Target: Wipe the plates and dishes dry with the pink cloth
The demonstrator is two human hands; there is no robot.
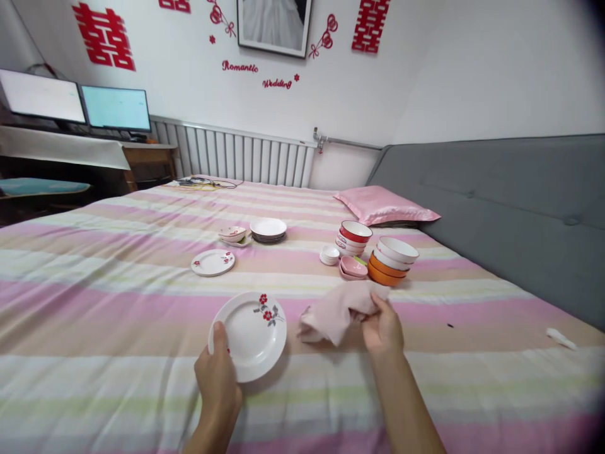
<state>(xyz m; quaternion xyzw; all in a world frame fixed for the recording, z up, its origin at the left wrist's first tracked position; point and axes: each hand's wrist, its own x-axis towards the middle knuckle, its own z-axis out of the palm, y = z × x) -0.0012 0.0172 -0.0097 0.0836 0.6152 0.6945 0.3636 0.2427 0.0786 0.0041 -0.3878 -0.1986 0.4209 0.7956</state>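
My left hand (217, 378) grips the near left rim of a white plate with red flowers (253, 334), thumb on top, holding it just above the striped bedspread (118, 315). To the right, my right hand (384, 329) is closed on a crumpled pale pink cloth (338, 310), which hangs beside the plate's right edge without touching it.
Further back lie a second flowered plate (212, 262), a stack of white plates (268, 230), a small flowered bowl on a dish (232, 234), red-rimmed bowls (354, 237), orange-and-white bowls (392, 260), a pink dish (353, 268), a small white cup (329, 255) and a pink pillow (385, 205). A grey headboard (520, 208) runs along the right.
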